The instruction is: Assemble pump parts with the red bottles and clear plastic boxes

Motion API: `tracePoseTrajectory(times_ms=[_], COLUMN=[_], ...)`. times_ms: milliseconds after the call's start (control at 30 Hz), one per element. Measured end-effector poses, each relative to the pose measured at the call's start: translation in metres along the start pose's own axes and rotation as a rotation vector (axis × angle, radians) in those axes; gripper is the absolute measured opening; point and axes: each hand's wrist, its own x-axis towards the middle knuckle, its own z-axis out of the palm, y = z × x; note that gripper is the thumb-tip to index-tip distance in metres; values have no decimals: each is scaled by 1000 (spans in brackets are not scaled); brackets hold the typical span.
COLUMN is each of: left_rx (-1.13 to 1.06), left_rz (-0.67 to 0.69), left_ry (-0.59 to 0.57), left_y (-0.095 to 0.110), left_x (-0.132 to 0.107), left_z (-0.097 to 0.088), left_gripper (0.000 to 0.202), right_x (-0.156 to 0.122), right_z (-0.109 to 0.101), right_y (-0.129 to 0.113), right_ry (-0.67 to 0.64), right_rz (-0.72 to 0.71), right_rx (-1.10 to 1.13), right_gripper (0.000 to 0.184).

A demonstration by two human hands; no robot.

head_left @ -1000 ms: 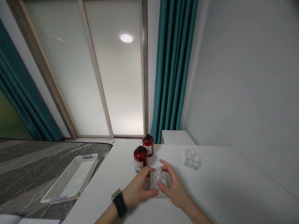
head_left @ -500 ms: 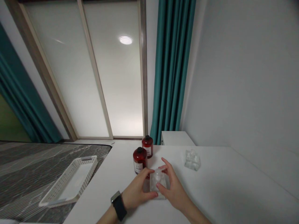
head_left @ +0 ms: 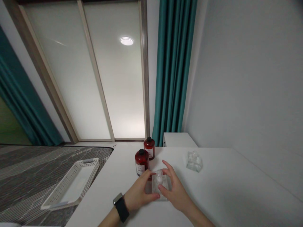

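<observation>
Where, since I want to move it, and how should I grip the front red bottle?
Take the front red bottle around its rounded body, below the black cap, probably coming from the left. It stands upright, and nothing is near on that side. The other red bottle stands behind to the right, and the left hand, at the clear bottle, is in front.

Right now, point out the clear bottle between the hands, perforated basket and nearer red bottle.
Clear bottle point(head_left: 155, 184), head view: left side.
Perforated basket point(head_left: 75, 184), head view: floor.
Nearer red bottle point(head_left: 142, 160), head view: body.

Two red bottles point(head_left: 141, 164), two clear bottles point(head_left: 159, 180) on white table point(head_left: 227, 189)
</observation>
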Motion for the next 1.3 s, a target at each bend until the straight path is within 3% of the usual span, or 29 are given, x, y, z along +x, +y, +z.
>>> tracePoseTrajectory(times_ms=[433, 567, 700, 833, 1000, 1167, 1300], left_rx=[26, 27, 39, 42, 22, 32, 46], left_rz=[-15, -14, -13, -10, -15, 13, 24], left_ry=[1, 4, 11, 4, 4, 0, -4], left_y=[-4, -5, -6, -5, -3, -1, -1], left_x=[-1, 0, 0, 0, 0, 1, 1], left_z=[1, 2, 3, 3, 2, 2, 1], left_gripper=[62, 63, 63, 63, 65, 63, 61], right_x=[1, 0, 0, 1, 1, 1, 1], right_z=[0, 1, 0, 1, 2, 2, 2], right_y=[3, 6, 7, 8, 11, 10, 8], right_ry=[62, 28, 93, 59, 135, 82, 113], right_rz=[-13, -11, -11, -21, -41, -59, -57], right_rx=[-44, -7, -47, -19, -67, -43, -70], right_gripper=[79, 81, 75, 79, 75, 76, 75])
